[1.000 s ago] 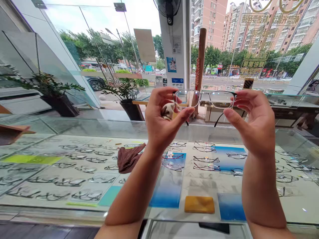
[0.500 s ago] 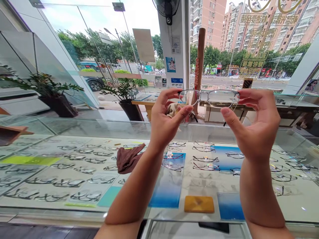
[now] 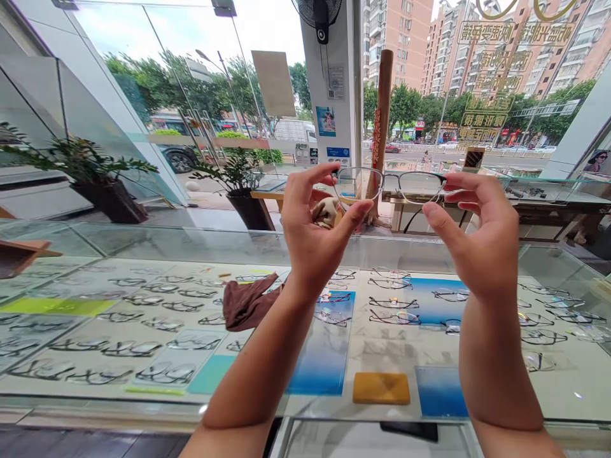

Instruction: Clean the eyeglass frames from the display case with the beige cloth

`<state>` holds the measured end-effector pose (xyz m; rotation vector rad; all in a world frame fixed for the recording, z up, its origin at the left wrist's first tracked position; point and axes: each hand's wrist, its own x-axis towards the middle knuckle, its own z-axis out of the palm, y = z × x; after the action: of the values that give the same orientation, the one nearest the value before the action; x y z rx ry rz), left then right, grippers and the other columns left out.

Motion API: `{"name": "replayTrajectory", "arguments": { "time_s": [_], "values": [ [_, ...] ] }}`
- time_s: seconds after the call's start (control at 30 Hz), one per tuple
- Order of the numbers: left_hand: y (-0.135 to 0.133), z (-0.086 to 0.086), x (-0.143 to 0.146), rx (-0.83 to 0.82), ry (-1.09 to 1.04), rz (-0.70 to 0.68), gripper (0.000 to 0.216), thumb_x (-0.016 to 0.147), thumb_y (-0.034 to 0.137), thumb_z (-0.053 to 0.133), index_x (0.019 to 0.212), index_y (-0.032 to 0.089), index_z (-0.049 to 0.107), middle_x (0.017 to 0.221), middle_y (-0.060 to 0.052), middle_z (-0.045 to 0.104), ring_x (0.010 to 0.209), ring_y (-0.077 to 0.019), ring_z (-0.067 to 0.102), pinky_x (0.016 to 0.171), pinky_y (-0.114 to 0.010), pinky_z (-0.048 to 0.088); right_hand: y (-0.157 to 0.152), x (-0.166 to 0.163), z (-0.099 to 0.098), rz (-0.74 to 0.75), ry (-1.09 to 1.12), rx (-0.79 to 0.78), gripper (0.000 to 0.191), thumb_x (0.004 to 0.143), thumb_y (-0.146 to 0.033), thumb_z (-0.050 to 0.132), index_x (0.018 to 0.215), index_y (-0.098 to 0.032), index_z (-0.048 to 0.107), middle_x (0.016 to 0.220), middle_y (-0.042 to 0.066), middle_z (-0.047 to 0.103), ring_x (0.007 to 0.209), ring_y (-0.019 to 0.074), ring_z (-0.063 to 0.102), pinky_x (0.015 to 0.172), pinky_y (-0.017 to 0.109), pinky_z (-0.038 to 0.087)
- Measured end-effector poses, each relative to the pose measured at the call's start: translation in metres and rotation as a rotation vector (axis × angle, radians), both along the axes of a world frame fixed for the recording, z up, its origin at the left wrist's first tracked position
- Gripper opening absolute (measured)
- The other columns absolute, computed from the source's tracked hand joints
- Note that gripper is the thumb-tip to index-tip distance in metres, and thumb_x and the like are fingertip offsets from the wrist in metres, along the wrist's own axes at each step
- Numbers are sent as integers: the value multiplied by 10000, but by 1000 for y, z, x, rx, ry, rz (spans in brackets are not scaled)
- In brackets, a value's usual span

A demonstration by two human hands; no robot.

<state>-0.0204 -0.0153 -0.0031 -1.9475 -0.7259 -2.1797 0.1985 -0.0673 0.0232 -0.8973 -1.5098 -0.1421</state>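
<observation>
I hold a pair of clear-lensed glasses (image 3: 390,185) up at eye height, lenses facing me, against the shop window. My left hand (image 3: 312,232) pinches the left lens rim between thumb and fingers, and a small beige cloth (image 3: 326,212) is tucked in its palm. My right hand (image 3: 480,229) grips the right end of the frame at the hinge. The dark temple arms hang down behind the lenses.
Below my arms a glass display counter (image 3: 143,248) holds several rows of glasses. A brown cloth (image 3: 245,301) and a yellow pad (image 3: 381,387) lie on its top. Potted plants (image 3: 241,184) stand beyond, by the window.
The glasses and both hands have risen slightly and shifted a little left after a small drift right. The grip is unchanged.
</observation>
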Motion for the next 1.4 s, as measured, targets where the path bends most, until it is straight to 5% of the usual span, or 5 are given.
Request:
{"name": "replayTrajectory", "arguments": {
  "time_s": [0.47,0.97,1.4],
  "values": [
    [-5,4,7,138,19,168,534,836,486,838,1295,281,658,1126,-45,625,1010,-200,606,796,-329,540,10,4,0,65,6,-98,347,855,-407,749,1166,-261,698,1163,63,755,1019,232,717,952,448,565],
    [14,-6,-4,-72,-28,-65,632,804,547,847,1365,341,641,1304,-65,682,959,-195,673,747,-320,554,2,-10,-3,-30,-23,168,364,879,-424,740,1222,-345,647,1205,77,654,1103,308,632,961,548,561],
    [20,-8,5,-37,-70,-49,611,828,526,836,1354,315,611,1269,-81,704,1046,-227,704,730,-312,562,2,-14,-6,-85,-96,243,427,845,-440,761,1247,-363,640,1239,96,646,1273,397,584,954,621,576]
  ]
}}
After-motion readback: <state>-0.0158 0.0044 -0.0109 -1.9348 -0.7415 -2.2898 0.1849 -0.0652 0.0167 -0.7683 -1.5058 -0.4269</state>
